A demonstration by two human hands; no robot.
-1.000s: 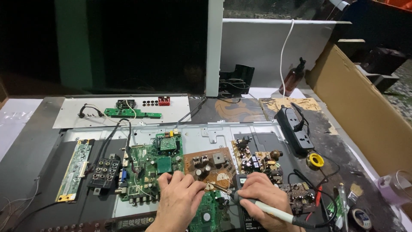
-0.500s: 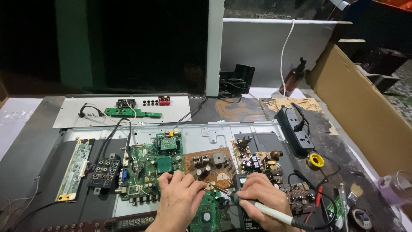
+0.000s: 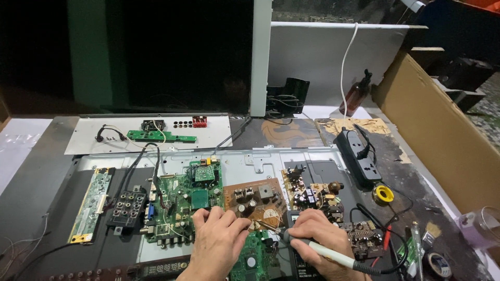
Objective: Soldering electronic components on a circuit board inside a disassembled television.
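Green board (image 3: 256, 260) between 2 crowded hands

Boards crowd the middle of the frame: the green circuit board (image 3: 185, 200), the brown circuit board (image 3: 258, 200) and the parts-laden board (image 3: 312, 192) lie side by side, with both hands just below them. Bare metal sheet (image 3: 260, 158) above them gives room. At right, the power strip (image 3: 359, 156), solder roll (image 3: 383, 194) and cardboard wall (image 3: 442, 135) block the way. The tabletop (image 3: 31, 177) at left lies open.
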